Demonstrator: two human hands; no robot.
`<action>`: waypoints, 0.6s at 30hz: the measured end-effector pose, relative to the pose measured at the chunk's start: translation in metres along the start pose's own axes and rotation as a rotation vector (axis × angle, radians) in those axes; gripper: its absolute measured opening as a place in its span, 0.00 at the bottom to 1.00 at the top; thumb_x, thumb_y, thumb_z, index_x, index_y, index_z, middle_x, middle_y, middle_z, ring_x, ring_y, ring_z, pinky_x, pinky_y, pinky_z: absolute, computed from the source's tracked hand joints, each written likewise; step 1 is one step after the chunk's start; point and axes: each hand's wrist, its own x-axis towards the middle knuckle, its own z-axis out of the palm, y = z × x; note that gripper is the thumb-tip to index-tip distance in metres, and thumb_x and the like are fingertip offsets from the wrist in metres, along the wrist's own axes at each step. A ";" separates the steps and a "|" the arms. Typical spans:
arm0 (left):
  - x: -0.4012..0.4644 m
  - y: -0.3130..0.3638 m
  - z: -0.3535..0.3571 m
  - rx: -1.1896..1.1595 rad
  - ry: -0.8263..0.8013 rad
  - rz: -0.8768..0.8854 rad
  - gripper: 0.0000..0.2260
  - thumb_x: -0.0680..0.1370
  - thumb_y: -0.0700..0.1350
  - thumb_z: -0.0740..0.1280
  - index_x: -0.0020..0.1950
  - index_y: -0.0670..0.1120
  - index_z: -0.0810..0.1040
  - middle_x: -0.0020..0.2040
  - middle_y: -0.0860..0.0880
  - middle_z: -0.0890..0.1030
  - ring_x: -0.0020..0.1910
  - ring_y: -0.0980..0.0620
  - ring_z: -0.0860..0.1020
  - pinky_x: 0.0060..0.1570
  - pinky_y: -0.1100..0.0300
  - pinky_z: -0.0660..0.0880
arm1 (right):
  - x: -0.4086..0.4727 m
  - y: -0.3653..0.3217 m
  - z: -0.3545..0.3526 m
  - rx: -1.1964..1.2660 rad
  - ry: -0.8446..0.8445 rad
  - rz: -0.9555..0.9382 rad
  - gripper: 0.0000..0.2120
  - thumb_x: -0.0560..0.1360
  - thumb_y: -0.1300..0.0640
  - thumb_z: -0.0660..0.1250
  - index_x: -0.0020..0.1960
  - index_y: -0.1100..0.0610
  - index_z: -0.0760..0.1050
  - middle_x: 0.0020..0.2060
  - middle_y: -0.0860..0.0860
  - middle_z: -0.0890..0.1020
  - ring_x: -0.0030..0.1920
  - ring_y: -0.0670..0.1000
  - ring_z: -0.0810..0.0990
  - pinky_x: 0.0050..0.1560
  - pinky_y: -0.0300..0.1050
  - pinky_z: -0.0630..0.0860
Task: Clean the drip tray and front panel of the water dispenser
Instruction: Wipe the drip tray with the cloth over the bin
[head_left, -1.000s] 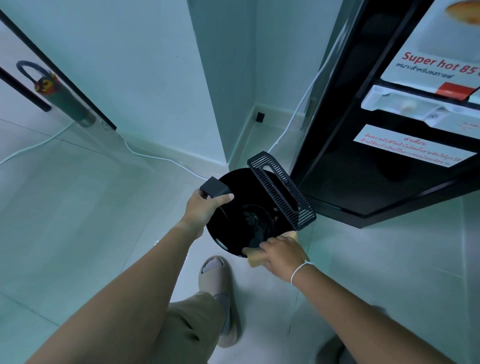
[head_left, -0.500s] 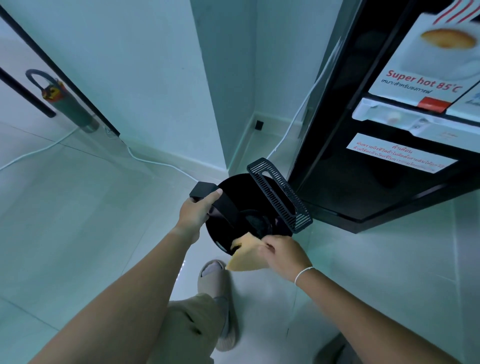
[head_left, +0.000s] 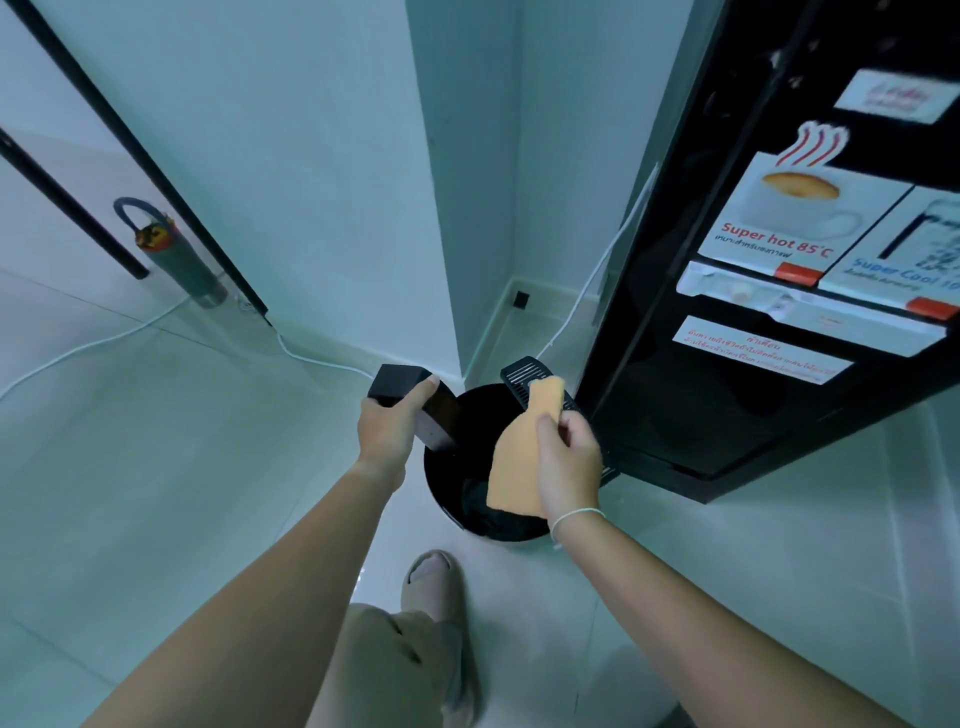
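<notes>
My left hand (head_left: 387, 428) grips the black drip tray (head_left: 415, 402) by its end and holds it tilted over a round black bin (head_left: 452, 483) on the floor. My right hand (head_left: 569, 462) pinches an orange cloth (head_left: 522, 457), which hangs spread above the bin. The tray's slotted black grille (head_left: 519, 376) leans on the bin's far rim, partly behind the cloth. The black water dispenser (head_left: 727, 395) stands to the right, its front panel with hot and cool labels and white taps (head_left: 769, 306) facing me.
A white cable (head_left: 156, 317) runs along the floor by the left wall, past a folded umbrella (head_left: 176, 260) leaning on a dark door frame. Another white cord (head_left: 608, 265) drops behind the dispenser. My sandalled foot (head_left: 431, 587) is just in front of the bin.
My right hand has lifted the orange cloth out of the bin and up in front of the grille. My left hand has raised the tray's end. The view has tilted upward.
</notes>
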 end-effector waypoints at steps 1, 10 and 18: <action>-0.003 0.001 0.000 -0.008 -0.013 -0.001 0.25 0.69 0.51 0.75 0.61 0.44 0.73 0.55 0.49 0.80 0.49 0.54 0.77 0.42 0.63 0.70 | -0.002 -0.004 0.004 0.014 -0.013 -0.010 0.12 0.76 0.58 0.61 0.34 0.55 0.67 0.30 0.48 0.69 0.31 0.48 0.66 0.33 0.42 0.63; -0.019 0.000 0.016 -0.009 -0.154 0.013 0.21 0.71 0.63 0.65 0.49 0.46 0.79 0.43 0.48 0.84 0.42 0.54 0.82 0.46 0.56 0.77 | -0.003 -0.007 0.041 -0.038 -0.399 -0.102 0.12 0.76 0.63 0.61 0.55 0.54 0.78 0.55 0.45 0.75 0.58 0.45 0.73 0.62 0.37 0.67; -0.023 0.015 0.016 -0.071 -0.164 0.045 0.09 0.77 0.51 0.66 0.46 0.46 0.76 0.39 0.48 0.79 0.31 0.57 0.78 0.44 0.57 0.77 | 0.023 0.025 0.022 -0.534 -0.405 -0.081 0.12 0.75 0.53 0.63 0.58 0.48 0.74 0.54 0.57 0.75 0.52 0.58 0.77 0.57 0.49 0.74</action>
